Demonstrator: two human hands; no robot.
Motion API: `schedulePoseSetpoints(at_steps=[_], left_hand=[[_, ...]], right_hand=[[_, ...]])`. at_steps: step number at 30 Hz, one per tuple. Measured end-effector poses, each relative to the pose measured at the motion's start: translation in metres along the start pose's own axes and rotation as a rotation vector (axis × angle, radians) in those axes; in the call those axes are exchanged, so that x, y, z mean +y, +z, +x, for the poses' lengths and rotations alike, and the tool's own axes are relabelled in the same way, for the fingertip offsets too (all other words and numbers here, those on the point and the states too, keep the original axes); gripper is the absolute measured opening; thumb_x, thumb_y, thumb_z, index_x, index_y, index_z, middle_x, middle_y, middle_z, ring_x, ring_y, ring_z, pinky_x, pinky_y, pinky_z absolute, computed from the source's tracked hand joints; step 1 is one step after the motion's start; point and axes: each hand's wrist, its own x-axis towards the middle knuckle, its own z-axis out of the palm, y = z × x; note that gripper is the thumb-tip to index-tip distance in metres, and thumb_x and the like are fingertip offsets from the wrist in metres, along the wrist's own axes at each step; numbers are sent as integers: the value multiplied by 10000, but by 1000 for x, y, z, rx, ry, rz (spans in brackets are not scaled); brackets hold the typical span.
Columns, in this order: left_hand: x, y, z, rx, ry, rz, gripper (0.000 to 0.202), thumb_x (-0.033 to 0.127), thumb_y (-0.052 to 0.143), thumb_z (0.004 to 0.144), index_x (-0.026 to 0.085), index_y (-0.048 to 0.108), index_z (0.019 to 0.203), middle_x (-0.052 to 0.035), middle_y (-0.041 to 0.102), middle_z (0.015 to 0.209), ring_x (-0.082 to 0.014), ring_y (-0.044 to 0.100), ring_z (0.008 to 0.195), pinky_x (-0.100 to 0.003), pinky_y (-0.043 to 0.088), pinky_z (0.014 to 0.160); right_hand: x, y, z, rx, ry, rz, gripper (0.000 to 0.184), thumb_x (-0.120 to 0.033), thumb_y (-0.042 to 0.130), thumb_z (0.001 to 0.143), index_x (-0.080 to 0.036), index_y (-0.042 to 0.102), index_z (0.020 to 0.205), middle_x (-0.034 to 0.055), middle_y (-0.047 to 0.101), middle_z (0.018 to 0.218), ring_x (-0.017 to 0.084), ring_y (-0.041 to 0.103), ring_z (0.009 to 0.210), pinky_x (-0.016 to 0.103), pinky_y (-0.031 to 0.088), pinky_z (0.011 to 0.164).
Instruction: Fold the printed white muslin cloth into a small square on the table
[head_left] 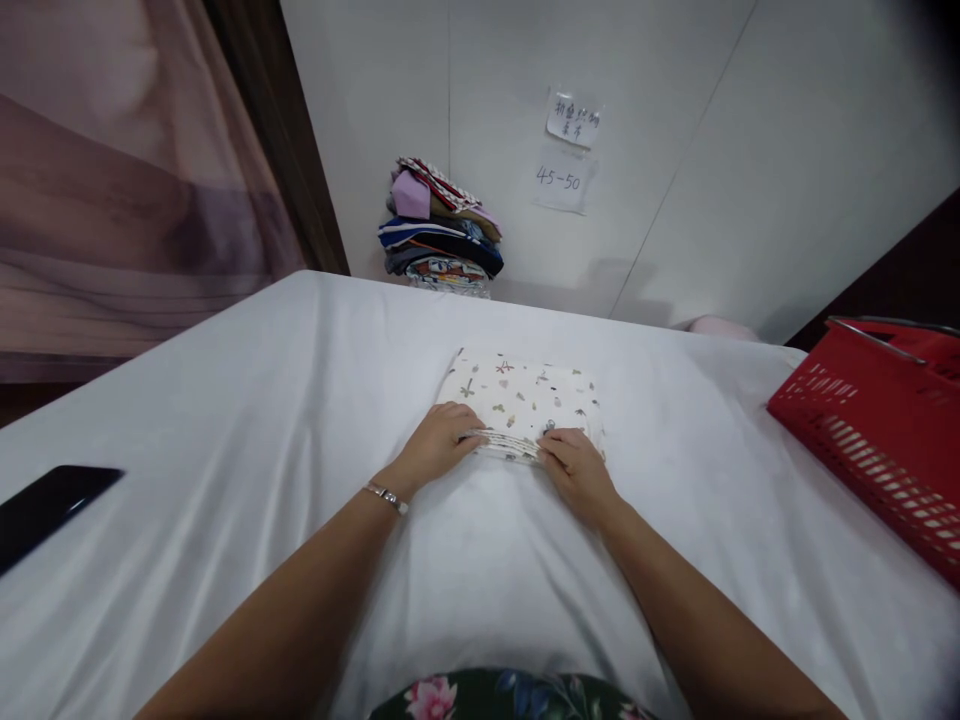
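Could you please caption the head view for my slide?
Both hands, left hand and right hand, rest on a folded patterned cloth on a white-covered table.

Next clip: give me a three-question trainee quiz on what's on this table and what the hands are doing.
1. True or false: both hands touch the folded cloth.
2. Which side of the table holds the red basket: A) the person's left, B) the person's right?
3. What stands at the wall behind the table?

Key:
1. True. The left hand and right hand rest on its near edge.
2. B.
3. A stack of folded clothes.
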Motion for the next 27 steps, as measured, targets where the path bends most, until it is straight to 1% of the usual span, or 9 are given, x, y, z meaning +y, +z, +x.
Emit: schedulePoseSetpoints(at_steps=[2,8,12,14,17,20,27], left_hand=[[0,0,0,-10,-3,3,197,357,509,873,258,668,935,-12,641,942,-179,545,935,-363,402,864],[2,0,0,2,12,23,280,354,422,916,232,659,831,-23,638,883,-173,539,870,-357,402,825],[2,-1,0,7,13,29,325,359,378,930,226,655,824,-29,633,863,-174,536,853,-359,402,818],[2,-1,0,-4,21,32,309,372,399,922,230,661,841,-31,634,872,-178,537,870,-359,401,830],[2,-1,0,-14,31,26,239,392,481,888,248,668,922,-29,636,927,-184,536,914,-354,400,851],[1,1,-1,-24,30,35,204,360,515,875,267,659,986,-18,628,953,-185,531,928,-355,399,858],[0,2,-1,-27,51,61,198,343,541,865,268,652,1010,-20,611,950,-187,520,921,-356,394,856]], right_hand=[[2,1,0,8,-2,2,232,-269,455,921,-252,673,996,70,644,991,223,550,946,404,456,838],[2,3,-1,32,12,10,238,-265,441,931,-248,674,977,66,647,976,221,554,937,388,464,818],[2,3,-1,44,1,10,242,-266,435,934,-248,673,975,62,648,972,212,553,934,379,467,818],[2,2,-1,18,3,4,221,-281,456,925,-251,669,978,64,644,986,216,551,941,387,463,829],[2,1,0,-38,13,-14,193,-304,502,901,-256,652,1012,67,630,1026,229,542,963,401,454,846],[2,0,0,-44,6,-32,199,-285,496,901,-248,642,1030,67,624,1028,228,533,969,397,445,856],[1,0,0,-60,-7,-65,213,-281,493,899,-240,633,1055,75,621,1046,231,526,975,401,440,862]])
